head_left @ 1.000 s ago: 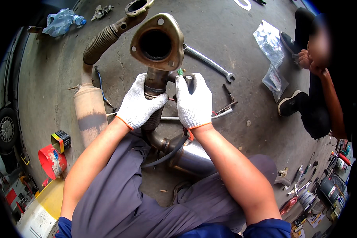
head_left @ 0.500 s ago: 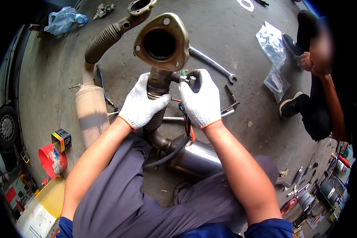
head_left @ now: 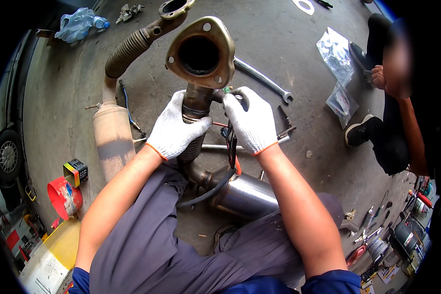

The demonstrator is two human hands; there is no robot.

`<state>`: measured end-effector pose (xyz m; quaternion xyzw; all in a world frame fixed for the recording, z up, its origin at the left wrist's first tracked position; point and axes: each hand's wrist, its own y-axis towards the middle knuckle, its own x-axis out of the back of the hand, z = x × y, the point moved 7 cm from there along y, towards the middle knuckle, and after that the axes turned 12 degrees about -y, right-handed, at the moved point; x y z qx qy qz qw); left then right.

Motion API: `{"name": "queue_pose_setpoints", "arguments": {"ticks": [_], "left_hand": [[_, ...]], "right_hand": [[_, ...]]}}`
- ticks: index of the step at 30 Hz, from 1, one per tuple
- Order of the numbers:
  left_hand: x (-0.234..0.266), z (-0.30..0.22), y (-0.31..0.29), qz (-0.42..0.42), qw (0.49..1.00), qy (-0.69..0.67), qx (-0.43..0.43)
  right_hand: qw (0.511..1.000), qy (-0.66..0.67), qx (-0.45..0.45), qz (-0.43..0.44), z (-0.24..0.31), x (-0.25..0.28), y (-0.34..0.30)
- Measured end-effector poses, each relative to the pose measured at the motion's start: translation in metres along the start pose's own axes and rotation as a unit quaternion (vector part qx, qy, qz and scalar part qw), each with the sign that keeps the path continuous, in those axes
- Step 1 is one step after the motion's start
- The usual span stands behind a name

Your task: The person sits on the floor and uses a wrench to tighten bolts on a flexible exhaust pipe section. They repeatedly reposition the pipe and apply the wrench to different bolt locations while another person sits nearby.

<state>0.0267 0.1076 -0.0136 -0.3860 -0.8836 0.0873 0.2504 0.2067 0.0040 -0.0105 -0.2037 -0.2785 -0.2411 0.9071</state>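
A metal exhaust pipe [head_left: 199, 101] stands before me, topped by a three-hole flange [head_left: 225, 51]. My left hand [head_left: 176, 128], in a white knit glove, is closed round the pipe just below it. My right hand [head_left: 254, 120], gloved too, is at the side stub [head_left: 217, 95] of the pipe, its thumb and fingers closed on a small metal fitting; most of that is hidden, with a bit of green [head_left: 227, 89] beside it. Below this hand hang black-sleeved wires [head_left: 232, 147] and a grey cable [head_left: 216, 186]. The pipe bends down to a shiny canister [head_left: 245, 196] between my legs.
A rusty second exhaust [head_left: 113, 130] lies at left. A wrench [head_left: 264, 81], a metal bar [head_left: 215, 146] and a dark sensor-like part [head_left: 285, 115] are on the floor. Plastic bags [head_left: 337, 59] and a crouching person [head_left: 394, 132] are at right; tools sit lower right, a red container [head_left: 59, 198] lower left.
My right hand has moved slightly right and turned, so its fingers now cover more of the fitting. The flange has shifted a touch to the right; my left hand keeps its hold.
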Motion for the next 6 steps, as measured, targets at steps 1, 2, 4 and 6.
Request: {"name": "queue_pose_setpoints", "arguments": {"ticks": [1,2,4,6], "left_hand": [[0.0013,0.0001,-0.0007,-0.001,1.0,0.0,0.001],[0.0009,-0.0007,-0.0004,-0.002,1.0,0.004,0.0],[0.0002,-0.0021,0.0001,-0.004,1.0,0.011,0.0],[0.0002,0.0009,0.0008,0.006,1.0,0.015,0.016]], "right_hand": [[1.0,-0.018,0.012,-0.009,0.0055,0.0025,-0.0006],[0.999,-0.021,0.025,-0.012,0.0061,0.0033,-0.0002],[0.998,-0.027,0.051,-0.018,0.0057,0.0054,0.0015],[0.998,-0.032,0.055,-0.004,0.0074,0.0068,0.0025]]}}
